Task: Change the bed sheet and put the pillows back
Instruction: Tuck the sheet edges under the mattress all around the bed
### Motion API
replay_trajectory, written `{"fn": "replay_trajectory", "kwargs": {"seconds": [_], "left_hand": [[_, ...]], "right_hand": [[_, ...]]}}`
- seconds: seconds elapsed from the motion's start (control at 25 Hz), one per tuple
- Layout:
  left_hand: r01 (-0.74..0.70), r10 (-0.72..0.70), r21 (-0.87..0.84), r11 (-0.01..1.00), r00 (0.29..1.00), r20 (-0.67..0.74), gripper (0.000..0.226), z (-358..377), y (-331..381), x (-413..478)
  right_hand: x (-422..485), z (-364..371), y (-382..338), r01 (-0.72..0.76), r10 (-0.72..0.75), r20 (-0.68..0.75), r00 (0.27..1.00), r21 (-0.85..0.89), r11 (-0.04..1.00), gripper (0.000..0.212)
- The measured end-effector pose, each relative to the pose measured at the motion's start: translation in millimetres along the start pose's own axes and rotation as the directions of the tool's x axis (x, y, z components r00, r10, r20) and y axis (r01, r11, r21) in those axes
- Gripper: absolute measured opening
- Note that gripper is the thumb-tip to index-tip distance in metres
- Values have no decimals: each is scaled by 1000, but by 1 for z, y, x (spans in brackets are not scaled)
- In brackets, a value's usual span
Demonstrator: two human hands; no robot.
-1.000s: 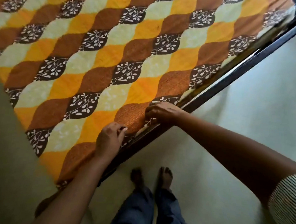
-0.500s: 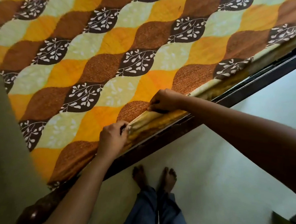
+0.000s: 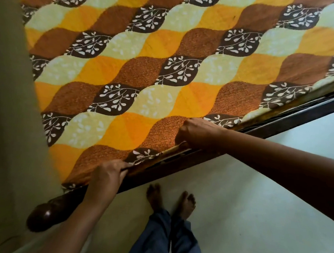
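At the far left a plain wall runs along the bed's end, and the dark rounded bed post sits low beside it. Just right of the post, the left hand lies at the near edge of the bed, its fingers curled over the hem of the bed sheet and pinching it against the side. The sheet, printed in orange, brown and cream leaf shapes, is spread flat over the whole bed and reaches up to the far edge of view.

It looks light, soft and limp, so it should slide and wrinkle easily. The hem along the near side is probably the best place to hold it, with the two hands set apart so the cloth pulls evenly.

Further right, the right hand is closed in a fist on the same hem, knuckles up, and a pale strip shows below it — sheet underside or mattress, I cannot tell which. The dark bed frame runs on to the right above the pale floor. No pillows are in view.
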State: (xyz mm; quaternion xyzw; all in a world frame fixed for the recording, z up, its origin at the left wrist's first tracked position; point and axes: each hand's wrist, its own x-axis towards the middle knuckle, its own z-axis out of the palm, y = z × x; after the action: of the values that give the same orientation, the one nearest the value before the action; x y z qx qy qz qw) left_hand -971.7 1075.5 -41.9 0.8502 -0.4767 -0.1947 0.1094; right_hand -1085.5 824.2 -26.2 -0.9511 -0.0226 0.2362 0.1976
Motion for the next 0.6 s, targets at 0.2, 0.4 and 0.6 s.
{"fn": "replay_trajectory", "kwargs": {"seconds": [0.2,0.4,0.6], "left_hand": [[21,-11,-89,996,994,109,23,-3,-5,6],[172,-114,-94,981,890,441,67,-7,-7,19],[318,-193,-127,940,798,571,69,6,-5,8]], "right_hand": [[10,10,-2,-29,30,122,992,-5,1000,27],[19,5,-1,-69,62,199,978,29,997,24],[7,22,-3,-218,148,398,905,135,967,41]]}}
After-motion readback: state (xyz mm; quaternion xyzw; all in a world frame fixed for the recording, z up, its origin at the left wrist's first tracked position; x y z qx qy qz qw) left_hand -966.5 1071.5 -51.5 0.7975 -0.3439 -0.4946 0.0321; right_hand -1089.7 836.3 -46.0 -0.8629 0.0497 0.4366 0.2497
